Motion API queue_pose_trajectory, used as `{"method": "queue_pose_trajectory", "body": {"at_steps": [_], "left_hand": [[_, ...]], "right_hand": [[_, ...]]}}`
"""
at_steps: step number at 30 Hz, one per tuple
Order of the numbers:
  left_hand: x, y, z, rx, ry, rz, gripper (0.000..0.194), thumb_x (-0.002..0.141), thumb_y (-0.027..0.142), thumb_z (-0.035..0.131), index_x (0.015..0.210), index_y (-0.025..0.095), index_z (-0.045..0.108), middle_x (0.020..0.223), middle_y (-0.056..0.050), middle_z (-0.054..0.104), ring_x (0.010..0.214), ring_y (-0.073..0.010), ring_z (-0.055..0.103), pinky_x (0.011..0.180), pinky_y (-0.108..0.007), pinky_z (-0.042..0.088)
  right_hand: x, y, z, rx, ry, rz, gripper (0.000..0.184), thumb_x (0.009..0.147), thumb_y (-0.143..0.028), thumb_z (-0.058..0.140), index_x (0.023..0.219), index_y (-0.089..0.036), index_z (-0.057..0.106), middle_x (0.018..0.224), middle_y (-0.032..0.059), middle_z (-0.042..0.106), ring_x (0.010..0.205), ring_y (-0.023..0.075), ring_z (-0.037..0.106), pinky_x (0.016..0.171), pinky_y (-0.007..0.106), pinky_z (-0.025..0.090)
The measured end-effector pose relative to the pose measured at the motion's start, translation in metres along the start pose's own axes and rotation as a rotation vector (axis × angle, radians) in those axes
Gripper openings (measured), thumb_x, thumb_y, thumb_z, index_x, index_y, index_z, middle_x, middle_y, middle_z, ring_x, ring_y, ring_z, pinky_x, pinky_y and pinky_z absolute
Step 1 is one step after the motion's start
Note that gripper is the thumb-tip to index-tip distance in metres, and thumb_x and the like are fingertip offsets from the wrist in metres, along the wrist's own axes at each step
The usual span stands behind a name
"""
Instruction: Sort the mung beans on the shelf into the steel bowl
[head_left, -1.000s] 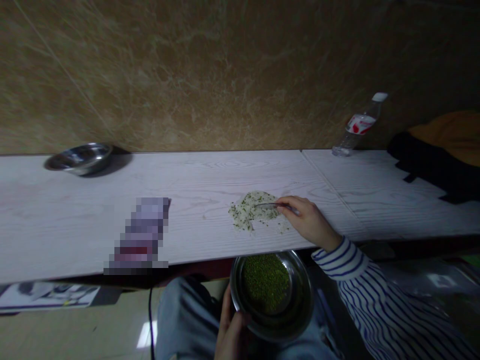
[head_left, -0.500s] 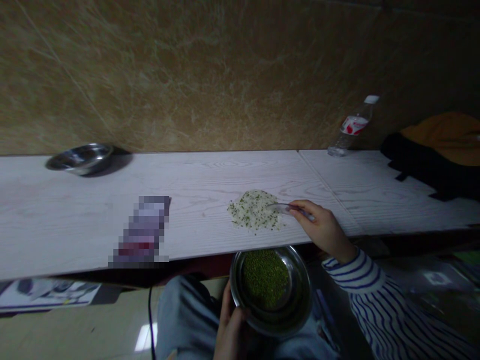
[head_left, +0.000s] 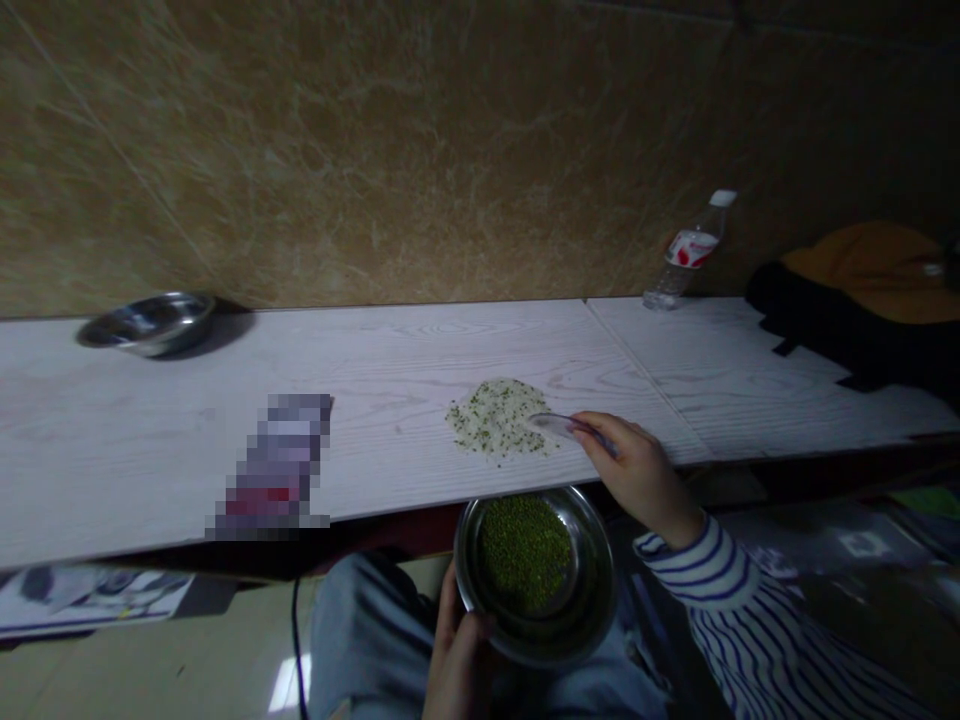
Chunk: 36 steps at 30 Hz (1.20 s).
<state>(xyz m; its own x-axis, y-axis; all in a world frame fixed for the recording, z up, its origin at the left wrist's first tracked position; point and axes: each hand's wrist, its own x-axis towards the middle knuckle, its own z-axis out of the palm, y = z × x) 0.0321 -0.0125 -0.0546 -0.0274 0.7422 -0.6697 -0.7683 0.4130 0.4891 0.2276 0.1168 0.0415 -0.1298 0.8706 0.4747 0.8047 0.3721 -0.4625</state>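
Observation:
My right hand (head_left: 634, 470) pinches the handle of a clear spoon (head_left: 555, 424), whose bowl touches the right side of a pile of white grains mixed with green beans (head_left: 495, 415) on the table. The grains look like rice. My left hand (head_left: 461, 640) grips the near left rim of a steel bowl (head_left: 596, 600), with the thumb over the rim. Small green beans (head_left: 525, 550) cover much of its bottom. The bowl is held above my lap, just below the table's front edge.
A second steel bowl (head_left: 150, 325) sits at the back left of the white table (head_left: 390, 350). A blurred-out flat item (head_left: 277, 465) lies near the front edge. A plastic bottle (head_left: 686, 255) and a black and orange bundle (head_left: 862, 290) stand on the right, by the wall.
The whole view has shifted slightly. My right hand and the spoon have moved a little lower against the pile; my left hand still holds the bowl.

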Motion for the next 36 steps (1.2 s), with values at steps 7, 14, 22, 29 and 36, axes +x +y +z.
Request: {"method": "queue_pose_trajectory", "body": {"at_steps": [7, 14, 22, 29, 36], "left_hand": [[-0.005, 0.002, 0.004, -0.019, -0.028, 0.002, 0.084, 0.056, 0.021, 0.063, 0.136, 0.031, 0.04, 0.114, -0.005, 0.064, 0.099, -0.0259, 0.06, 0.08, -0.035, 0.046], [-0.011, 0.007, 0.005, -0.02, -0.063, -0.011, 0.082, 0.061, 0.017, 0.062, 0.138, 0.031, 0.037, 0.11, -0.004, 0.066, 0.096, -0.0242, 0.061, 0.084, -0.035, 0.046], [-0.011, 0.005, 0.003, -0.015, -0.075, 0.026, 0.081, 0.062, 0.017, 0.06, 0.139, 0.03, 0.037, 0.115, -0.006, 0.064, 0.104, -0.0263, 0.058, 0.088, -0.037, 0.044], [-0.013, 0.003, 0.003, 0.011, -0.099, 0.019, 0.079, 0.065, 0.022, 0.06, 0.14, 0.032, 0.036, 0.124, -0.007, 0.06, 0.104, -0.0266, 0.057, 0.085, -0.038, 0.045], [-0.017, 0.003, 0.007, -0.012, -0.123, 0.018, 0.081, 0.063, 0.019, 0.061, 0.139, 0.032, 0.037, 0.118, -0.007, 0.062, 0.101, -0.0269, 0.058, 0.085, -0.039, 0.045]], "right_hand": [[-0.004, 0.008, -0.004, -0.114, 0.084, 0.07, 0.026, 0.088, -0.027, 0.047, 0.105, -0.018, 0.064, 0.099, 0.0104, 0.071, 0.088, 0.0248, 0.067, 0.079, 0.04, 0.053], [-0.016, -0.012, 0.004, -0.122, 0.07, 0.021, 0.025, 0.089, -0.023, 0.046, 0.107, -0.021, 0.062, 0.099, 0.0078, 0.071, 0.089, 0.0233, 0.067, 0.082, 0.038, 0.053], [-0.023, -0.04, 0.011, -0.086, 0.011, -0.01, 0.025, 0.089, -0.021, 0.046, 0.109, -0.021, 0.061, 0.099, 0.0075, 0.071, 0.088, 0.023, 0.066, 0.081, 0.038, 0.052], [-0.028, -0.023, -0.004, -0.136, 0.076, 0.08, 0.025, 0.087, -0.023, 0.048, 0.107, -0.019, 0.063, 0.098, 0.009, 0.072, 0.088, 0.024, 0.067, 0.08, 0.038, 0.053], [-0.039, -0.025, -0.002, -0.172, 0.067, 0.076, 0.026, 0.088, -0.025, 0.048, 0.108, -0.017, 0.063, 0.099, 0.0088, 0.071, 0.089, 0.023, 0.067, 0.081, 0.038, 0.053]]}}
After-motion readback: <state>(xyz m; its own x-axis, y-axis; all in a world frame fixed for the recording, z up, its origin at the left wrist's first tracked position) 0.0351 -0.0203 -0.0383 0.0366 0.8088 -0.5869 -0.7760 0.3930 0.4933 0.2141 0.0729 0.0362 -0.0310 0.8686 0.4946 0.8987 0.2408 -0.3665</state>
